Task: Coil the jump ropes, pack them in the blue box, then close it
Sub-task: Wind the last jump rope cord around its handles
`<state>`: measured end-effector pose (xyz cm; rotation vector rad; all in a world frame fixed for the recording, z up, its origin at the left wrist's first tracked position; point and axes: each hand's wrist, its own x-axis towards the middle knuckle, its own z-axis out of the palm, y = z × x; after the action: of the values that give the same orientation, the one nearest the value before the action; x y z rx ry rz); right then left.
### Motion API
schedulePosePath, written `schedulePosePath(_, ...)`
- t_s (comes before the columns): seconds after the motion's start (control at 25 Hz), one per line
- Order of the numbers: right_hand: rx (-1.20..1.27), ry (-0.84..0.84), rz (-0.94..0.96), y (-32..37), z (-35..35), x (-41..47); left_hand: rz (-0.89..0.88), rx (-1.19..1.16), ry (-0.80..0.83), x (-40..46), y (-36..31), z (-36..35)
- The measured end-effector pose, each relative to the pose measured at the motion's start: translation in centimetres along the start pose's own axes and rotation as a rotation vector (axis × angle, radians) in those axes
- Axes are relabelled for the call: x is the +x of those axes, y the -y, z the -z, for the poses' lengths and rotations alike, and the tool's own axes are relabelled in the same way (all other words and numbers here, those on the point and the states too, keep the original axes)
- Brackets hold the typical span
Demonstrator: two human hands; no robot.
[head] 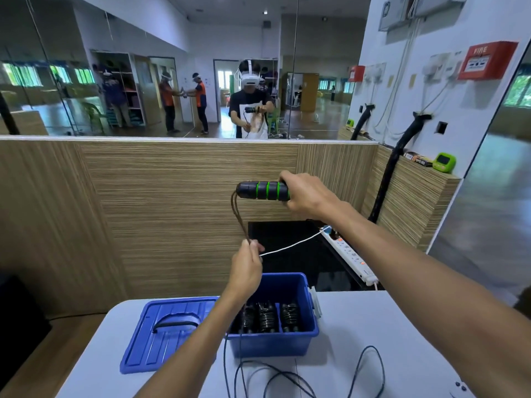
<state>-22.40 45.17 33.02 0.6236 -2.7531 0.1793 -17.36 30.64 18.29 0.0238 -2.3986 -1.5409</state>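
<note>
Above the white table point(373, 326), right hand point(309, 196) raised, fingers curled tight round a jump-rope handle point(263, 191): black foam, ridged, green rings, held level. Brown cord point(238, 216) loops down from the handle's end to the left hand point(247, 268), thumb and fingers pinching it together. Blue box point(275, 343) sits directly under the left forearm, open, smooth plastic, square-cornered; coiled black ropes point(267, 315) packed side by side inside. Blue lid point(161, 337), ribbed, with a curved handle, lies flat just beside the box's left wall. Loose black cord point(367, 366) trails in loops over the table's near part. Wood-grain partition point(172, 214) stands behind the table.
</note>
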Motion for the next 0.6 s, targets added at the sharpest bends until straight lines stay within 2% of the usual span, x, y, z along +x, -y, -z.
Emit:
schedulePosePath(0.16,0.084,0.034,0.000,0.4,0.5,-0.2,-0.042,0.027,0.129,0.1,-3.8,-2.2)
schedulePosePath(0.32,0.158,0.060,-0.031,0.3,1.3,-0.6,-0.150,0.146,0.134,0.6,-6.1,-2.4)
schedulePosePath(0.48,0.149,0.100,-0.041,0.5,1.7,-0.7,-0.196,0.142,0.140,0.0,-6.7,-2.4)
schedulePosePath(0.6,0.074,0.125,-0.025,0.5,0.6,-1.1,-0.213,0.244,0.201,-1.4,-6.1,-2.8)
